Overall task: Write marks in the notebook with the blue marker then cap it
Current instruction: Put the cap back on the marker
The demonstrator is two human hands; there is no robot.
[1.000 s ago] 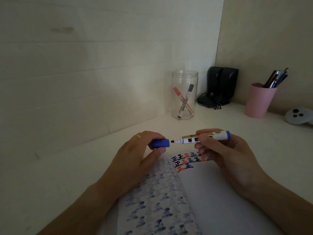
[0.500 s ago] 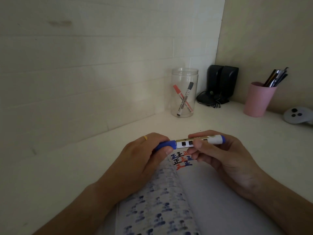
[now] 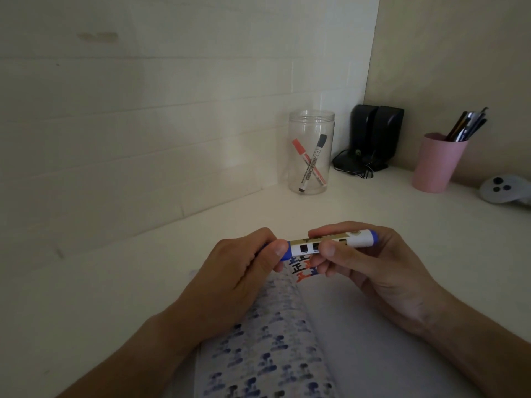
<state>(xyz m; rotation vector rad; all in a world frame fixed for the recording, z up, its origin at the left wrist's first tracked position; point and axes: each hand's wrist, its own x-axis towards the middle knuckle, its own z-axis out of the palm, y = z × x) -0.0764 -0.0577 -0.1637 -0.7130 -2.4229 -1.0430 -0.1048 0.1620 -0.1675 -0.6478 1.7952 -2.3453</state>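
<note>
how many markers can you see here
3. The blue marker is held level between the left hand and right hand; a red marker and a black marker stand crossed in the clear jar.

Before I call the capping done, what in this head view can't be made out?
- Cap: mostly wrapped by the left hand; full seating unverifiable.
- Notebook marks: top rows hidden behind both hands and the blue marker.
- Notebook's lower part: cut off by the bottom edge.
- Right hand: covers part of the marker's barrel label.
</note>
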